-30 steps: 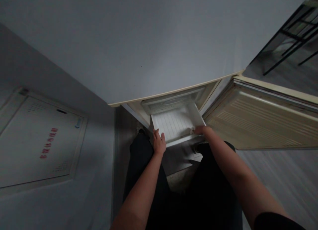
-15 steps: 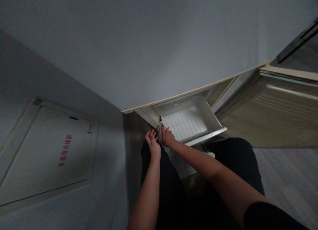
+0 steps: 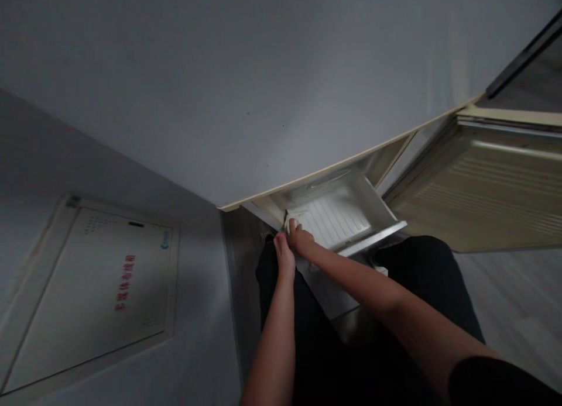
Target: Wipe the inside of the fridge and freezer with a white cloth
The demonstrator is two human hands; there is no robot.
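A pale plastic drawer (image 3: 338,216) with a ribbed bottom is pulled partway out of a low cabinet that looks like a refrigerator. At its left wall, my right hand (image 3: 301,240) is closed on a crumpled whitish cloth (image 3: 290,221), pressing it to the wall's top edge. Just outside the same wall is my left hand (image 3: 285,257), its fingers drawn together at the drawer's left edge, close beside my right hand. The fingertips of both hands are partly hidden and dim.
The cabinet's door (image 3: 492,189) stands wide on the right. Its large pale top or side panel (image 3: 281,90) fills the upper view. A wall with a white box cover (image 3: 96,295) is at left. My dark-trousered knees (image 3: 425,271) flank the drawer, above a wood-look floor (image 3: 518,300).
My left hand has moved up and right to the drawer's edge, its spread fingers now drawn together. My right hand stays at the left wall with the cloth. The view has tilted slightly.
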